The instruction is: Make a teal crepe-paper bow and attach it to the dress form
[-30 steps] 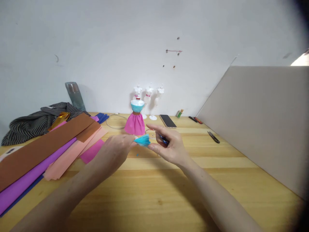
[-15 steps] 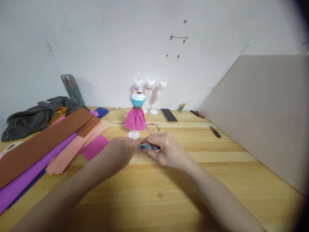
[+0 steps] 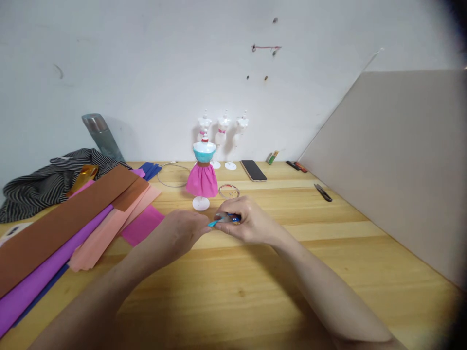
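Observation:
My left hand [image 3: 184,231] is closed in a pinch at the left end of a small light-blue strip [image 3: 212,223], possibly crepe paper. Opposite it, my right hand [image 3: 253,223] is curled round a small shiny blue-and-clear object [image 3: 234,218], whose kind I cannot make out. The right fingertips meet the strip's other end. Just beyond both hands stands a miniature dress form [image 3: 203,167] with a light-blue top, brown waistband and gathered pink skirt on a white round base.
Brown, purple and peach paper sheets [image 3: 65,223] are piled at the left, by a striped cloth [image 3: 44,184] and a bottle [image 3: 102,133]. Several bare white forms [image 3: 221,129] stand along the wall. A phone [image 3: 254,171], a bracelet-like ring [image 3: 229,191] and thread snips [image 3: 323,193] lie on the table.
The hands have drawn slightly apart, so more of the light-blue strip shows between them. The right hand has tilted a little. The whole view has shifted slightly.

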The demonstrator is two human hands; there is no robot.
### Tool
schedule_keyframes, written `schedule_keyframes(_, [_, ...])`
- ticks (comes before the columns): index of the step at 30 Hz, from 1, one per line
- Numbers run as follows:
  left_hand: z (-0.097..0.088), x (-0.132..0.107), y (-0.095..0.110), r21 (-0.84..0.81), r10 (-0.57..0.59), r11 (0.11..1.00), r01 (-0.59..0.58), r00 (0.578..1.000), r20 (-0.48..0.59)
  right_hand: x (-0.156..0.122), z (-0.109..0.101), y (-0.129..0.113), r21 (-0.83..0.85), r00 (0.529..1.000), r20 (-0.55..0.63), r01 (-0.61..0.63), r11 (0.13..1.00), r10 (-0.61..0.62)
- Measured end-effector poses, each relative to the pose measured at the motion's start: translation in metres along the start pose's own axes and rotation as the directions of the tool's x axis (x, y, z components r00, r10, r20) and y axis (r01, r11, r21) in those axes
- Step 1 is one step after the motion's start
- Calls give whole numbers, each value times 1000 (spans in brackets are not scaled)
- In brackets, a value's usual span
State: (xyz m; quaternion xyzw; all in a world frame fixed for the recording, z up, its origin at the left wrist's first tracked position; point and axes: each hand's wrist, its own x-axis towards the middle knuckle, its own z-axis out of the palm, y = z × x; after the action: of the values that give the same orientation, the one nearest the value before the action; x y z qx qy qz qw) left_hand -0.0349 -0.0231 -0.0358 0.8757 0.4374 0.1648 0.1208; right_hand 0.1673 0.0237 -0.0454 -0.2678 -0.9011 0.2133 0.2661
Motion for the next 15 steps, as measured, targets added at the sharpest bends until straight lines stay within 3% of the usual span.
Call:
schedule_keyframes(9, [0,4,-2,-66,-32,997,31,999,-20,0,-1,4,160,989,-7,-147,976,150])
schedule_keyframes(12, [1,2,-7,-35,-74,997,73,997,-20,1,1,1,169,989,-52,-126,977,137])
schedule_keyframes(15, [-6,-2,-10,43,-68,996,74,990,-120,3,1,-3,108,989,-105,-98,989,109])
